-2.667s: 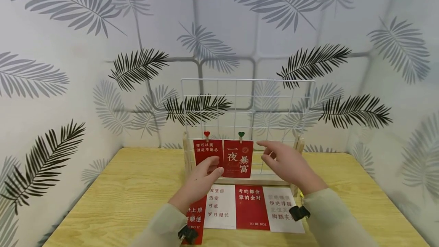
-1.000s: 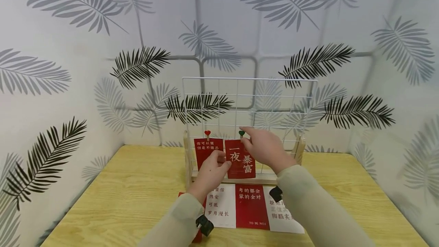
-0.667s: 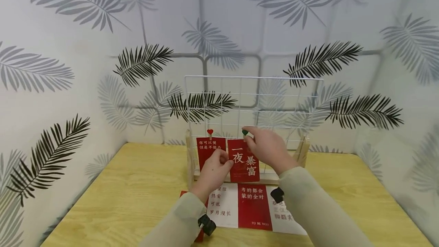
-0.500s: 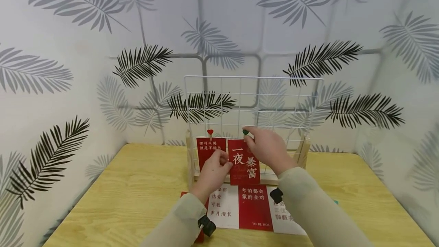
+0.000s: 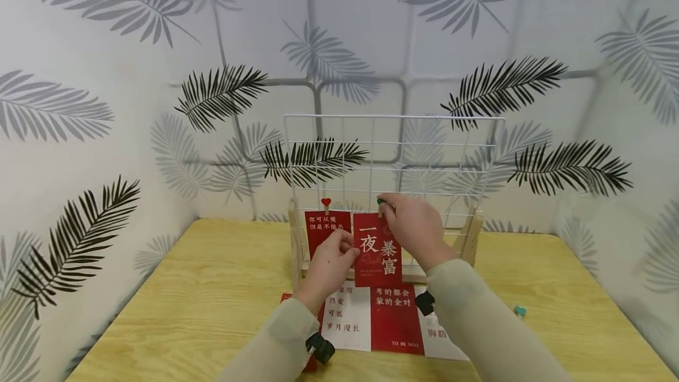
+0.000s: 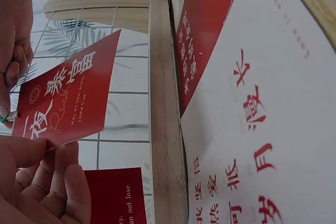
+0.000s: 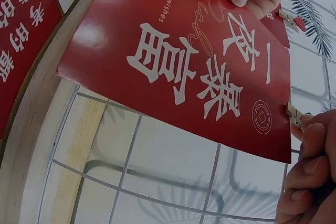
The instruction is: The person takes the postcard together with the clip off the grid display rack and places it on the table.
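My left hand pinches the left edge of a red card with white characters, thumb in front. At the card's top edge, my right hand pinches a small wooden clothespin with a green heart. The clothespin's tip overlaps the card's edge in the right wrist view. Behind it stands a white wire grid rack on a wooden base. Partly behind my left hand, another red card hangs on the grid from a clothespin with a red heart.
In front of the rack lie a white card, a red card and another white card, partly under my right sleeve. A red card's edge shows beside my left sleeve. A teal-topped clothespin lies on the wooden table at right.
Both hands have come in to the card from its sides, the left gripping its edge and the right its green clothespin. The card has shifted slightly down, and its lower end now overlaps the cards below.
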{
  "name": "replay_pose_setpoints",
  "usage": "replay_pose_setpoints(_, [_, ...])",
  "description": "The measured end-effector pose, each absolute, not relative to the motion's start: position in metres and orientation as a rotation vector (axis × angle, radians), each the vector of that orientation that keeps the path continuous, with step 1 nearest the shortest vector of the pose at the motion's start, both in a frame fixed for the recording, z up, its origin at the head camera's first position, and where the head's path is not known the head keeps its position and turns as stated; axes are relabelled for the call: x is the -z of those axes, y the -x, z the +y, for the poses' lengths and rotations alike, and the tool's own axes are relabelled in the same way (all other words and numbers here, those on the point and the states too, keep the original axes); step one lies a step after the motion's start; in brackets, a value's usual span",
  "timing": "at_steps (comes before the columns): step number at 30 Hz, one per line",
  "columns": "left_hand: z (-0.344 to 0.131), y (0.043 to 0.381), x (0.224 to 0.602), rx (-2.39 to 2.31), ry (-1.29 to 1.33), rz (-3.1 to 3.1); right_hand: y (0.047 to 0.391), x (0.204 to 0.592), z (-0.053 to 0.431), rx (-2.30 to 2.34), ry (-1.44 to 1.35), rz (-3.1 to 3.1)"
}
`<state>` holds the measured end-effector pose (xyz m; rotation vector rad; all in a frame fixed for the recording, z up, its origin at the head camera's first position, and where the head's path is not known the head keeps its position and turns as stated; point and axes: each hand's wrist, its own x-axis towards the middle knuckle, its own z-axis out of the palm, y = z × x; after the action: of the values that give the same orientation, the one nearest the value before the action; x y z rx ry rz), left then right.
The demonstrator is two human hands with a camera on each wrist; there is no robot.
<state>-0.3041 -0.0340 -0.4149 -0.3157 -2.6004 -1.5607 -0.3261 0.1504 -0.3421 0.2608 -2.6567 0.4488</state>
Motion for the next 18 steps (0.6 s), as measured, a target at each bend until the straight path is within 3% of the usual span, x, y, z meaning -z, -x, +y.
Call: replay_pose_setpoints(18, [-0.0366, 0.3023, 0.4133, 1.626, 0.317, -2.595, 0.3213, 0.3427, 0.1496, -0.497, -0.285, -2.613])
